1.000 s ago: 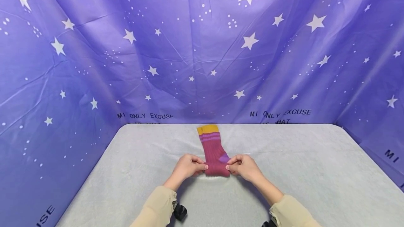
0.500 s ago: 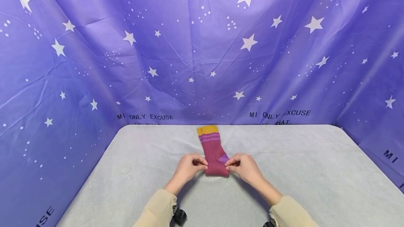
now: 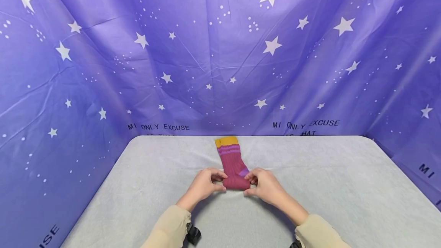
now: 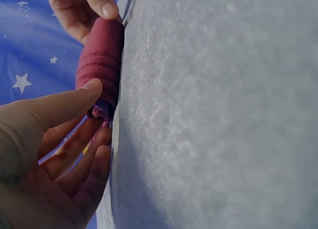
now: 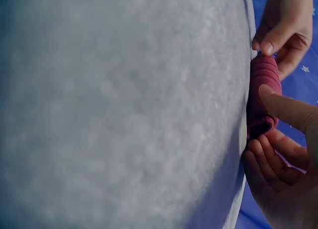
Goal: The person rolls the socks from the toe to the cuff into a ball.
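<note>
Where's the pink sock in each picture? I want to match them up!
Head: the sock is at lower centre, between the left hand and right hand.
Left wrist: the sock, upper left, its rolled part showing.
Right wrist: the sock, near the right edge, its rolled part showing.
Shared landmark: the starry cloth, in all three.

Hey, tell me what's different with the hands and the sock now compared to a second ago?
The left hand and right hand have widened their pinch, thumbs shifting toward the person, to the near side of the sock's rolled end. That end sits slightly farther away. Both hands stay at its sides; the yellow cuff still lies flat at the far end.
</note>
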{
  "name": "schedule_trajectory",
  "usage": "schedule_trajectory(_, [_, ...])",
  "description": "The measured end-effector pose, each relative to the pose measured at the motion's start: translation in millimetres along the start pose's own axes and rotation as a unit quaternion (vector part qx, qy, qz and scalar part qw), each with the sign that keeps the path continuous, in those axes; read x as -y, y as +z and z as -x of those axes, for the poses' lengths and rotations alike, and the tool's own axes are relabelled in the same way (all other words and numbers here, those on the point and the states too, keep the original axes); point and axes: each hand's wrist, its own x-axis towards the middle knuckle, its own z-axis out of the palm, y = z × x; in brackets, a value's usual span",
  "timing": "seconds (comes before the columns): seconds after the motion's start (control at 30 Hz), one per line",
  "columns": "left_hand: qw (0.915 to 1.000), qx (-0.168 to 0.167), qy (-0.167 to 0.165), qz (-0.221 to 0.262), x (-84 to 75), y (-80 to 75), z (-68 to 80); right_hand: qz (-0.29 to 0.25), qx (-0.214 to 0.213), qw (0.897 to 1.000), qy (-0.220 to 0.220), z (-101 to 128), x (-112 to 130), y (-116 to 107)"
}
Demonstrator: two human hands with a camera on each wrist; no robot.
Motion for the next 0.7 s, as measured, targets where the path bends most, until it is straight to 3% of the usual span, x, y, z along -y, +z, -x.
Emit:
schedule_trajectory(0.13, [0.9997,-0.009,0.0,-0.022,-1.5,1.2,-3.0,0.021,-0.019,1.0,0.0,-3,1,4])
schedule_trajectory(0.33, [0.9991,-0.031,-0.007,-0.027,-1.8,0.9,-5.7,-0.018,-0.038,0.999,0.034,-6,-1,3])
schedule_trajectory(0.7, [0.9971,-0.054,-0.045,-0.029,-0.8,-0.3,-12.1,-0.038,-0.051,0.994,0.084,-18,-7,2])
